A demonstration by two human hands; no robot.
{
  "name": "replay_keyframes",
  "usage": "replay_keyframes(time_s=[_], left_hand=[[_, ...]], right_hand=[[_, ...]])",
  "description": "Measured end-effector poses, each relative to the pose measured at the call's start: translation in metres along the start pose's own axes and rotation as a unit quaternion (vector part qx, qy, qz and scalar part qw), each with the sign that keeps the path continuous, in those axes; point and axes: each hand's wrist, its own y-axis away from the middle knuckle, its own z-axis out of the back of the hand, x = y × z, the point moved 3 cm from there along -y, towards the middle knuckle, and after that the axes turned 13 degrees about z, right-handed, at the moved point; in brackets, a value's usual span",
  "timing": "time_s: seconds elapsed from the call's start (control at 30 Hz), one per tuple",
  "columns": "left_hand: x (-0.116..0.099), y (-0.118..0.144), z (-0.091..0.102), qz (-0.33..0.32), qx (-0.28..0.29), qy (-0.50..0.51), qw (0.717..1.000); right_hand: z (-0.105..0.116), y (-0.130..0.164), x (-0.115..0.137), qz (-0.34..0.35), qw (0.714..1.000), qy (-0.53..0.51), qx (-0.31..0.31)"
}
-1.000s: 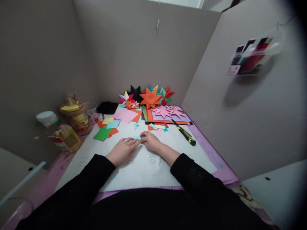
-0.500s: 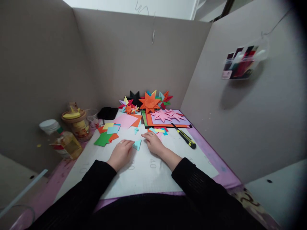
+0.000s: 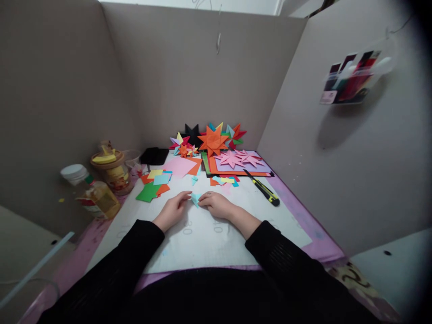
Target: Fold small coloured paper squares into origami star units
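Note:
Between my two hands is a small folded piece of light blue paper (image 3: 195,200), partly covered by fingers. My left hand (image 3: 174,208) pinches its left side with thumb and forefinger. On the other side, the fingertips of my right hand (image 3: 218,205) close on the paper's right edge. Just beyond lies another small light blue folded piece (image 3: 194,180). Loose paper squares in green (image 3: 147,192), light blue and orange lie to the left. Small coloured strips (image 3: 227,180) are beyond my right hand.
Folded paper stars (image 3: 213,140) lean at the back wall, and pink stars (image 3: 231,159) lie on stacked sheets. A utility knife (image 3: 263,189) is at the right. On the left stand a glue bottle (image 3: 97,198), a lidded jar (image 3: 111,173) and a black flat object (image 3: 154,156).
My right hand has come in to the light blue paper and now grips its right side. The paper is turned and looks more folded. The camera view has shifted slightly.

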Motion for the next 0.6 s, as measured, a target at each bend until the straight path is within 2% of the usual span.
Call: replay_keyframes(time_s=[0.17,0.33,0.5,0.6], left_hand=[[-0.004,-0.004,0.0,-0.069,-0.019,-0.109,0.991],[-0.003,-0.007,0.009,-0.103,-0.026,-0.184,0.977],[0.002,-0.009,0.013,-0.137,0.021,-0.146,0.979],[0.005,-0.013,0.011,-0.132,0.05,-0.114,0.984]], right_hand=[[-0.001,0.0,0.004,0.01,1.0,-0.026,-0.005],[-0.005,-0.001,0.003,0.05,0.998,-0.026,0.004],[-0.006,-0.001,-0.001,0.088,0.995,-0.034,0.028],[-0.004,0.001,-0.002,0.095,0.994,-0.041,0.034]])
